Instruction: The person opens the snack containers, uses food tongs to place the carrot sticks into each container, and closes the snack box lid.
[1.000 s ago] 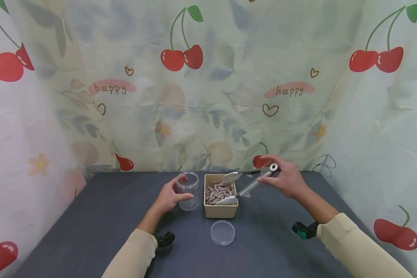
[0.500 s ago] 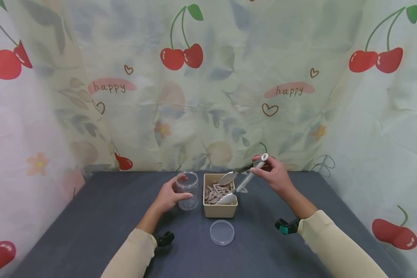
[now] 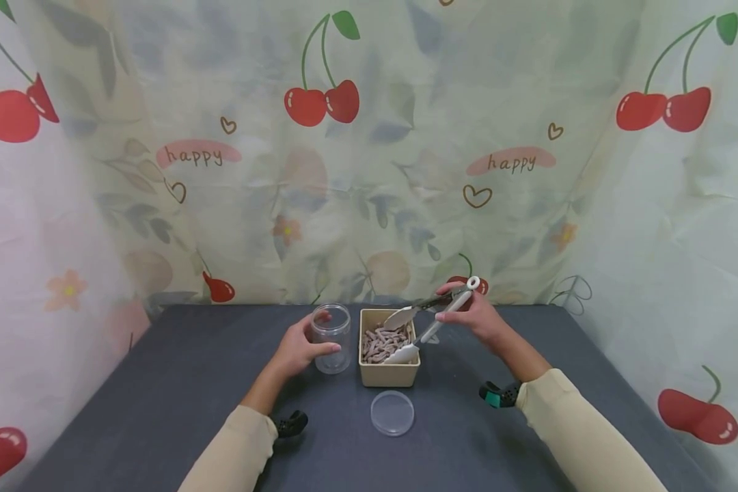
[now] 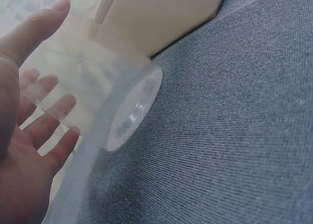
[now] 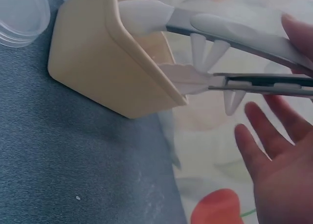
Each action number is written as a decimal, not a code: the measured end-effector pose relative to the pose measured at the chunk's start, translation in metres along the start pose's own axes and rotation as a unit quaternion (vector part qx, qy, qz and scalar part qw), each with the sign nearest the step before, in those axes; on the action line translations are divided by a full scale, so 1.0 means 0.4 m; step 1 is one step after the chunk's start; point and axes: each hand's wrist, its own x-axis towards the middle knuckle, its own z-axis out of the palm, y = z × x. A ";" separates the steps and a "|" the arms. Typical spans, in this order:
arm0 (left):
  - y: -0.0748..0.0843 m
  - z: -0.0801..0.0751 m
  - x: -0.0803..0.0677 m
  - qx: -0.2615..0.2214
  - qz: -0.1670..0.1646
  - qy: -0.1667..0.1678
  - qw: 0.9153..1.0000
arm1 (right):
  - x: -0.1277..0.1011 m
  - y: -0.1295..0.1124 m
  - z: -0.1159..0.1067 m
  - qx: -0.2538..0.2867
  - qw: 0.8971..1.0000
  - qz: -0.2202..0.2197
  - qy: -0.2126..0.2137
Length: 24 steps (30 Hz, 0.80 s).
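My left hand [image 3: 300, 350] holds a clear jar [image 3: 332, 342] around its side, thumb in front and fingers behind. The jar stands upright on the table, its mouth uncovered. Right of it sits a beige rectangular box [image 3: 390, 374] with many small greyish-brown stick-like pieces [image 3: 384, 344] inside. With my right hand [image 3: 476, 320] I grip a pair of tongs [image 3: 447, 316] by the handles, thumb on one arm and fingers at the other. The white tong heads, spread apart, are inside the box's opening; their contact with the pieces is unclear.
A round clear lid [image 3: 392, 413] lies flat on the dark table [image 3: 160, 410] in front of the box. A cherry-printed curtain [image 3: 369, 171] closes off the back and sides. In the right wrist view, a tiny white speck [image 5: 78, 197] lies on the cloth.
My right hand has moved left, bringing the tongs further over the box. Their arms have drawn closer together, steeper than before. The left hand and jar have stayed put.
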 end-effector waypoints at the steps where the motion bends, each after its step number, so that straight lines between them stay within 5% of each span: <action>1: -0.001 0.000 -0.001 -0.003 0.002 0.000 1.000 | 0.003 0.003 0.000 0.006 1.000 -0.003 -0.014; 10: -0.002 -0.004 0.001 0.009 -0.001 -0.001 1.000 | 0.018 0.027 0.007 0.050 0.995 -0.019 -0.087; 21: 0.002 -0.007 -0.002 0.012 0.006 -0.002 1.000 | 0.019 0.026 0.008 0.017 0.995 -0.049 -0.082; 24: 0.030 -0.011 -0.011 0.015 0.001 -0.006 1.000 | 0.019 0.023 0.002 -0.014 0.995 -0.054 -0.084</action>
